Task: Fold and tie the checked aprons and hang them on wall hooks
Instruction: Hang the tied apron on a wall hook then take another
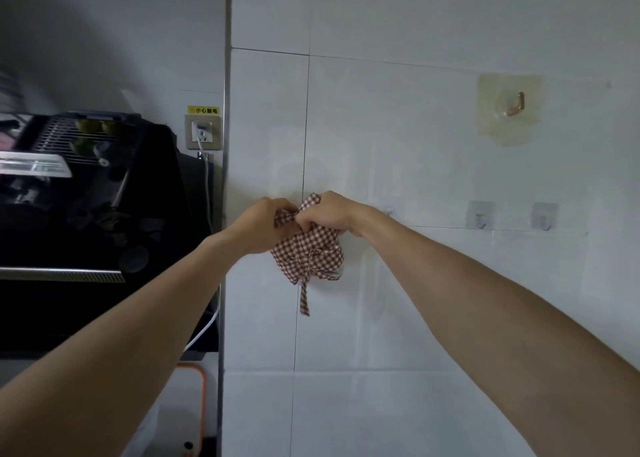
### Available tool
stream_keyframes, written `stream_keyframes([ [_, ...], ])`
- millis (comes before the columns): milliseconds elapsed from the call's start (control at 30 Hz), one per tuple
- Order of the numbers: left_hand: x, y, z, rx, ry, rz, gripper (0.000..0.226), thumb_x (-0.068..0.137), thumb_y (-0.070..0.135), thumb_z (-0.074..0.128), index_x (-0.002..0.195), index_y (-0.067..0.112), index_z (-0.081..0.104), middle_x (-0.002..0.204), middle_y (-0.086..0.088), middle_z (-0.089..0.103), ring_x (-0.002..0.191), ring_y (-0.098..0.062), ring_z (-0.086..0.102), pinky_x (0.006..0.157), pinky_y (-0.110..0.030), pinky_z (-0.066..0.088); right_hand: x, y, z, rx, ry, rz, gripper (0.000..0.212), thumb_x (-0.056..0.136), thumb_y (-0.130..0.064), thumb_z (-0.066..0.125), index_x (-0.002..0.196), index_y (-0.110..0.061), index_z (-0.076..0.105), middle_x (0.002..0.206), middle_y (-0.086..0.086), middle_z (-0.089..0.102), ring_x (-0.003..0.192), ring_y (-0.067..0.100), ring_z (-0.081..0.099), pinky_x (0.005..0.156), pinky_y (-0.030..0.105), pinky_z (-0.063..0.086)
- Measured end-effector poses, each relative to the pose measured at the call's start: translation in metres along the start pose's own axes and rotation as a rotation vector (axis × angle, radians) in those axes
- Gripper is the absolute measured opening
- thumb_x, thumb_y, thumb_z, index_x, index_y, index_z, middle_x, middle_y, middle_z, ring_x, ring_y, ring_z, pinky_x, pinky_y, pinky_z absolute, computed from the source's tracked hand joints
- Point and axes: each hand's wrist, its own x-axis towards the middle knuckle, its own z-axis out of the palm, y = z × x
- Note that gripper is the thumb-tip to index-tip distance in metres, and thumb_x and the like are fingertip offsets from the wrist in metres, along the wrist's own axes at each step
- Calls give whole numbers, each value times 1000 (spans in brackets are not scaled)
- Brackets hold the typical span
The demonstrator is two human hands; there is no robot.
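Observation:
A red-and-white checked apron [311, 252], folded into a tied bundle, hangs against the white tiled wall with one strap end dangling below it. My left hand [265, 224] pinches the fabric at the bundle's upper left. My right hand [329, 214] grips its top, fingers curled into the cloth. Whatever holds the bundle to the wall is hidden behind my hands. A small clear hook [388, 211] shows just past my right wrist. Two metal adhesive hooks [480, 216] [544, 217] sit bare to the right, and a copper hook [516, 105] on a clear pad is higher up.
A black range hood [86, 193] fills the left side, beyond a metal corner strip [227, 145]. A wall socket [202, 133] with a white cable and a yellow warning label is beside it. An orange-edged object [202, 404] stands low on the left.

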Motion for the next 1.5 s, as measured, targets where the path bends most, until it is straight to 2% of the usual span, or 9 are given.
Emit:
stream_keyframes([
  [167,1,-4,5,47,-2,-7,31,96,29,62,124,16,64,111,0,66,95,-16,57,80,-29,47,-6,-6,5,-32,3,62,15,73,-17,68,86,-14,62,94,4,64,86,19,63,66,29,50],
  [300,1,-11,5,104,-13,-60,31,99,36,54,124,18,60,109,-7,61,94,-23,62,85,-38,55,-1,17,12,113,50,-13,44,72,-30,76,109,-10,64,105,7,70,97,25,68,89,45,58],
  [600,3,-9,7,274,-38,-197,46,97,53,39,132,27,54,129,-15,48,120,-37,48,105,-56,41,-20,47,42,197,384,-202,52,89,-58,62,117,-14,60,108,-3,66,98,15,64,76,25,53],
  [733,-9,10,12,158,347,-141,41,95,38,50,129,15,53,129,-13,49,125,-32,43,107,-50,36,-30,51,46,266,410,-150,64,91,-60,56,131,-10,47,117,-3,61,103,15,61,72,20,48],
  [867,-28,27,24,-112,704,285,14,82,18,50,90,8,57,87,1,53,83,-17,49,75,-34,44,-41,67,44,335,506,-171,48,93,-50,61,121,-12,51,110,-1,65,98,14,64,74,22,51],
  [967,-47,46,45,-233,502,520,7,78,16,48,79,11,52,68,3,51,59,-13,46,52,-32,41,-55,83,46,362,533,-193,38,96,-44,58,113,-11,54,101,-3,67,91,11,65,76,23,52],
  [1133,-78,64,111,-180,198,538,16,79,23,50,84,11,60,62,10,52,49,-9,46,47,-23,39,-82,123,60,360,594,-108,46,73,-46,56,104,-13,54,91,2,66,80,15,64,76,30,52],
  [1267,-107,59,172,-178,-244,240,9,91,20,53,94,11,54,70,2,58,57,-18,54,55,-35,44,-108,176,80,356,490,85,7,90,-13,53,90,-8,59,73,1,58,60,12,54,59,24,46],
  [1500,-180,-6,276,123,-849,-140,24,96,26,50,111,12,63,114,-5,66,100,-23,62,87,-34,52,-171,291,167,84,65,370,6,92,-10,64,96,-15,66,88,-4,63,74,14,65,65,19,49],
])
